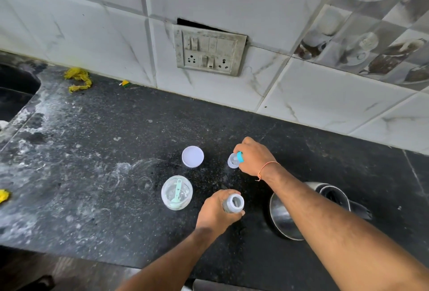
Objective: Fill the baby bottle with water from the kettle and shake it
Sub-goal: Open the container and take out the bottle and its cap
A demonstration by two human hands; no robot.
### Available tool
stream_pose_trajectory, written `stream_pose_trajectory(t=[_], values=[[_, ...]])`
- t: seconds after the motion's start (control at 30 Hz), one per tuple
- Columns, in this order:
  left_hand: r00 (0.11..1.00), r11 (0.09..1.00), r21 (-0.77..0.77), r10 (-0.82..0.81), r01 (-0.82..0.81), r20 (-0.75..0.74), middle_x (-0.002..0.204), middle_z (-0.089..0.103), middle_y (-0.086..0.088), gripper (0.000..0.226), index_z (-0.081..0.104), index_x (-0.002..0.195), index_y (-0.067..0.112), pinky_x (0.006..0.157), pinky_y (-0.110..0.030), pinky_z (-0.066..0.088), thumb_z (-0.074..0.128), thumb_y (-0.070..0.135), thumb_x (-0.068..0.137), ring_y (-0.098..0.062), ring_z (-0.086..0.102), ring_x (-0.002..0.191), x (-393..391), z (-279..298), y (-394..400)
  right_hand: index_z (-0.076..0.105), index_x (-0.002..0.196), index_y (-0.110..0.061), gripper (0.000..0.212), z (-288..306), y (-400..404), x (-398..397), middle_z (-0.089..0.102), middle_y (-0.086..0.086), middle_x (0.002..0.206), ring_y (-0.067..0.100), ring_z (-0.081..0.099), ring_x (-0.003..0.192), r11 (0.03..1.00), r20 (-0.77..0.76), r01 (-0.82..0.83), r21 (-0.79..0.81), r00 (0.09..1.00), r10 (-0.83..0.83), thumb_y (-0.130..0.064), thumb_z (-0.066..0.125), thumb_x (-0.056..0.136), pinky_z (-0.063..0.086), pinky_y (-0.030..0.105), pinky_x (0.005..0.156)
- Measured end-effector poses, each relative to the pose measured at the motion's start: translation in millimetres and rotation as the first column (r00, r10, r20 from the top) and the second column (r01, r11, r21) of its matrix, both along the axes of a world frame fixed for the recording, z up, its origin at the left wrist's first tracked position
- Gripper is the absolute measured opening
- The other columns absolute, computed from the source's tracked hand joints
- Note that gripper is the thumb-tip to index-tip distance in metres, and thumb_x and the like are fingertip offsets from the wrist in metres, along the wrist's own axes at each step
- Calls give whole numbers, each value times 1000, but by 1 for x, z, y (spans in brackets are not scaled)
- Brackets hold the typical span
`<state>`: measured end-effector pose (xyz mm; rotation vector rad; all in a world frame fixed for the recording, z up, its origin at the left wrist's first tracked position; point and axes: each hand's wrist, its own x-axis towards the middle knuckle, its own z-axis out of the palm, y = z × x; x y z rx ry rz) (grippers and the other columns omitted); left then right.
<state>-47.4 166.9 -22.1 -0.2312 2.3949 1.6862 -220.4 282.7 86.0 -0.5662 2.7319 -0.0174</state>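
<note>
Two hands busy: left hand (214,211) wraps the baby bottle (233,203), upright with its mouth open to the camera; right hand (254,157) pinches the teat cap (235,159) just beyond it; kettle (301,211), lid up, sits right beside the bottle, nearer the right arm; open jar (177,192) left of the grip holds a scoop (177,194); can't tell if the bottle has water yet.

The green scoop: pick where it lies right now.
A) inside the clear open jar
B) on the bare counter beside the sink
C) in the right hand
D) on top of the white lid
A: the green scoop lies inside the clear open jar, which stands on the counter just left of the left hand that grips the baby bottle.
</note>
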Motion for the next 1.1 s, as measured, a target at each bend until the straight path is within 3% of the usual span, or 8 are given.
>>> stream_pose_trajectory(t=[0.17,0.47,0.6,0.73,0.83,0.93,1.0,1.1], values=[[1000,999,-40,-6,6,5,117,70,25,53,70,125,45,99,-30,58,93,46,77,2,67,111,0,-3,1,58,150,-23,63,-5,-10,-2,57,7,142,29,66,122,1000,10,-22,17,1000,22,-24,83,92,57,41,108],[998,991,-124,-47,40,-49,125,66,23,58,65,135,41,103,-25,54,90,47,83,1,62,117,0,0,2,58,147,-20,59,-21,-9,-1,62,6,140,27,66,124,1000,13,1,2,1000,-1,-28,84,94,57,39,108],[998,994,-102,-45,42,-32,139,62,29,76,54,147,45,111,-24,50,90,52,80,5,58,129,4,-3,-3,53,151,-22,66,-24,-7,-1,61,7,144,27,65,127,1000,10,4,-1,1000,-4,-28,84,93,56,40,109],[996,993,-95,-78,74,-38,165,37,33,106,33,165,45,122,-20,38,90,59,76,11,40,148,20,-7,-11,47,156,-27,75,-19,-7,4,52,1,155,27,52,139,999,-48,-36,13,998,37,-37,84,92,57,46,107],[998,994,-93,-58,55,-30,170,24,36,109,28,168,45,110,-23,53,88,60,78,-2,67,122,51,-8,-23,53,152,-32,65,-8,-14,20,50,-6,156,26,51,138,986,-235,-157,-51,962,141,-52,75,94,58,49,99],[997,997,-81,-3,-3,-73,148,50,29,71,52,142,50,75,-22,59,88,59,81,-13,68,68,90,-12,-46,71,134,-26,41,-3,-33,48,62,-3,142,25,59,123,869,-312,-324,-373,926,211,-45,68,98,57,43,97],[990,990,-95,92,-102,-106,111,62,20,46,59,113,45,66,-20,51,90,55,80,-10,58,64,112,-20,-65,79,120,-26,28,-3,-49,67,65,-2,136,24,62,114,776,-273,-368,-511,926,260,-40,68,100,54,39,97],[951,948,-92,296,-304,-88,83,52,14,52,49,99,39,63,-23,45,94,50,75,-7,46,65,126,-33,-91,83,108,-31,21,-6,-74,87,65,-6,138,25,63,112,769,-173,-379,-515,924,340,-42,67,100,57,43,91]])
